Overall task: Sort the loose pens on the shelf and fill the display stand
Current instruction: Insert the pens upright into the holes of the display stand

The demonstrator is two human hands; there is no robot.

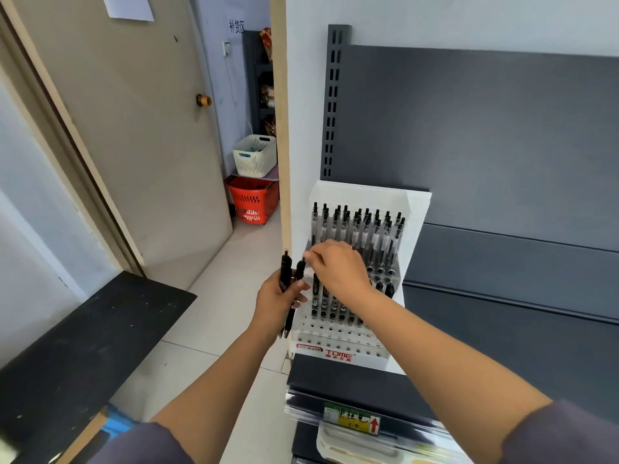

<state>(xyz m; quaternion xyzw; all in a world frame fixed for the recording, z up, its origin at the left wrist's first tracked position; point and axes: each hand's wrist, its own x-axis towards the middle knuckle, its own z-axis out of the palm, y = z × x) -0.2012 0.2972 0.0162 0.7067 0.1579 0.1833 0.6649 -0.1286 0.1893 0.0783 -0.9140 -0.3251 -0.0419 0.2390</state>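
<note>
Several slim black pens [285, 272] in grip of left hand [274, 303]; perforated white stand [335, 340]

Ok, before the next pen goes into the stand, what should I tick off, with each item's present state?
1. Left hand holds the spare pens: ok.
2. Right hand pinches the picked pen by its top: ok.
3. Display stand has empty holes in its front rows: ok.
4. Stand sits upright on the shelf: ok.
5. Target hole chosen: cannot tell.
6. Loose pens left on the shelf: cannot tell, none in view.
</note>
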